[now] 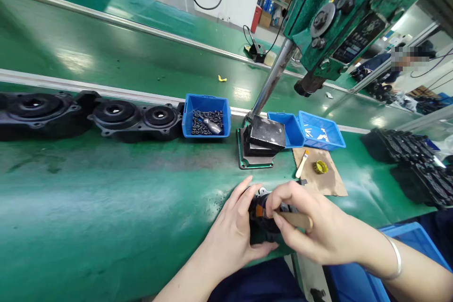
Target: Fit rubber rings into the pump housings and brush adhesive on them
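Observation:
A black cast housing point(268, 230) lies on the green bench top at the front edge, largely covered by both hands. My left hand point(235, 226) grips its left side, fingers along the far edge and thumb at the near edge. My right hand point(311, 222) pinches a small brush point(296, 220) with a wooden handle. The brush's orange bristles point left and meet the housing, or hover just over it; I cannot tell which. A silvery metal piece point(262, 192) shows at the housing's far side.
A green press point(332, 28) stands beyond the hands, with metal blocks point(267, 132) on its base. Black housings point(134, 118) line the left. A blue bin point(206, 135) holds small dark parts. Right, cardboard point(332, 184) carries another brush point(302, 165) and a yellow-smeared cup point(320, 167).

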`<state>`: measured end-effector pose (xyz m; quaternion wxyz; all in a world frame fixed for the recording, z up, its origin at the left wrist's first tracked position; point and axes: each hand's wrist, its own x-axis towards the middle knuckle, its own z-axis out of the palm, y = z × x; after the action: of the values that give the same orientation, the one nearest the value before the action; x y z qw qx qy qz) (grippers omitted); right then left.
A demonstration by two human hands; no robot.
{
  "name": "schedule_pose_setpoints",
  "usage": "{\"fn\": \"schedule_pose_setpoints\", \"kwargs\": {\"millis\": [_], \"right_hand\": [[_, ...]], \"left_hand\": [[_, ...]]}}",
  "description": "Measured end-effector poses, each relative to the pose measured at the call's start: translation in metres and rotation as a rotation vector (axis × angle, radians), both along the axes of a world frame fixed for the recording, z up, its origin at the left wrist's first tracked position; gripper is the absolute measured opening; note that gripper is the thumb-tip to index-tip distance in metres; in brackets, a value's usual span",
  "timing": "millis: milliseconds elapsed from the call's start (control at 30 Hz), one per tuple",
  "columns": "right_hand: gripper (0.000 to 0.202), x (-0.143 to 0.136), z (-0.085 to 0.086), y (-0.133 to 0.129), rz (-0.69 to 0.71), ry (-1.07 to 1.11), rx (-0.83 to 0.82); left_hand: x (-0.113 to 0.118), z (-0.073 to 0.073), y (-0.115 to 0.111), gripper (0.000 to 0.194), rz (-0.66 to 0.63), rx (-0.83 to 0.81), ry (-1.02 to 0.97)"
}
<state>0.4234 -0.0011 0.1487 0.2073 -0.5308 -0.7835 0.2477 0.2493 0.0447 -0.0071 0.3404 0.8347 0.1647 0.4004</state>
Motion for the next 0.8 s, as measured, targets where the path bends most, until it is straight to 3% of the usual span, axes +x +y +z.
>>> {"fn": "schedule_pose_setpoints", "kwargs": {"millis": [167, 267, 333, 400, 467, 533, 667, 800], "right_hand": [[0.021, -0.005, 0.006, -0.015, 0.206, -0.132, 0.001], [0.024, 0.002, 0.016, -0.027, 0.204, -0.042, -0.042], [0.028, 0.016, 0.022, -0.035, 0.055, 0.135, 0.042], [0.025, 0.041, 0.02, -0.043, -0.266, 0.27, 0.291], [0.014, 0.077, 0.009, -0.051, -0.635, 0.215, 0.584], [0.005, 0.12, -0.011, -0.061, -0.819, -0.029, 0.691], [0.018, 0.197, -0.062, -0.091, -0.802, -0.304, 0.663], [0.028, 0.23, -0.105, -0.11, -0.729, -0.378, 0.592]], "left_hand": [[0.001, 0.0, 0.001, 0.105, -0.009, 0.027, -0.008], [0.001, 0.0, 0.001, 0.106, 0.004, 0.048, 0.011], [0.0, 0.0, 0.0, 0.11, 0.008, 0.029, 0.049], [-0.001, 0.0, 0.0, 0.111, 0.012, 0.005, 0.081], [-0.002, -0.001, -0.001, 0.107, 0.026, -0.001, 0.104], [-0.001, -0.004, 0.001, 0.101, 0.054, 0.017, 0.117], [0.006, -0.017, 0.011, 0.093, 0.098, 0.095, 0.132], [0.011, -0.029, 0.022, 0.089, 0.149, 0.162, 0.221]]}}
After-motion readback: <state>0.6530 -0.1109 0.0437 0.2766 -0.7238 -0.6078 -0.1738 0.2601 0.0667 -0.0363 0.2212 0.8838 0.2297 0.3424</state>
